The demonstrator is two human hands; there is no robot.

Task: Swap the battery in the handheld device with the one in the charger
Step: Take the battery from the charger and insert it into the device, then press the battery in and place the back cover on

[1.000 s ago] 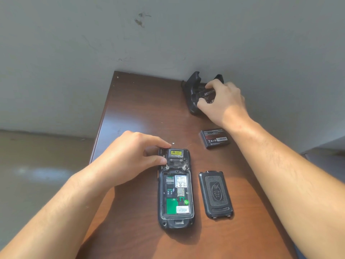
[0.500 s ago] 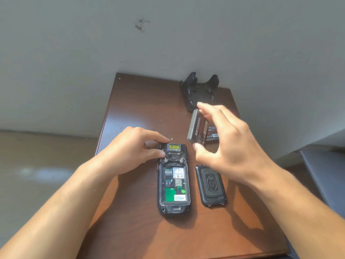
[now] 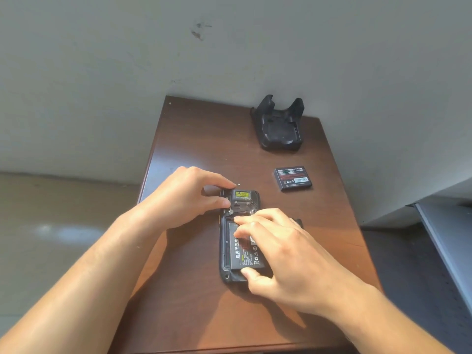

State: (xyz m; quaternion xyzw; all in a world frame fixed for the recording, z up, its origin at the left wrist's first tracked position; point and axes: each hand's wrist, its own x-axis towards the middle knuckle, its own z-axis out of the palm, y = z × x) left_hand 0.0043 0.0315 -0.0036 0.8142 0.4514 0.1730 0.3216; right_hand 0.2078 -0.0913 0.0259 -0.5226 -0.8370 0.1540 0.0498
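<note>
At the desk's centre, your right hand fingers clamp the battery half-seated in the handheld device, your left hand pinching its 12 o'clock end; uneven pressing could jam it against the contacts.

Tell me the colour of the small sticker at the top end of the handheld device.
Yellow with dark print, on the black handheld device; the head view shows the small sticker.

Bright warm light, soft shadows, wide-angle bending at edges.
</note>
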